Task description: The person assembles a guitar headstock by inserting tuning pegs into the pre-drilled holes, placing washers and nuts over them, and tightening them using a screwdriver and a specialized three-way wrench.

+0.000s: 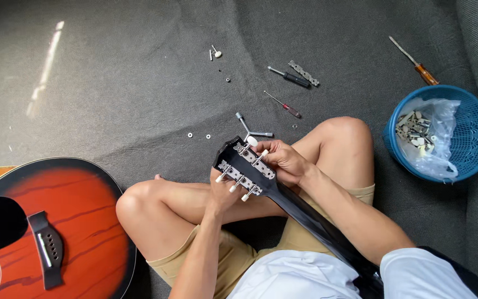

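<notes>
A person sits cross-legged on a grey mat (139, 83) with the black guitar head (244, 169) held up between the knees. All places here are told from that guitar head.

The left hand (222, 191) is under it and wraps around its near edge, thumb by the white tuning pegs (233, 187). The right hand (283, 160) is on its far right side, fingers pinched on a peg; I cannot tell if a small part sits between the fingertips.

Just above the guitar head lies a metal socket wrench (250, 130). Two tiny washers (198, 135) lie on the mat up and to the left. Farther up are two small screwdrivers (289, 77), a spare metal peg strip (304, 73) and a loose white peg (216, 53). Far right is a blue basket (471, 160) with a bag of parts. Low on the left lies an orange-red guitar body (78, 221).

What could go wrong, I think: the washers are tiny and could get lost in the mat or kicked by a knee. If the left hand lets go, the head could tip and knock against a leg. A peg turned too hard could snap or scratch the black paint.
</notes>
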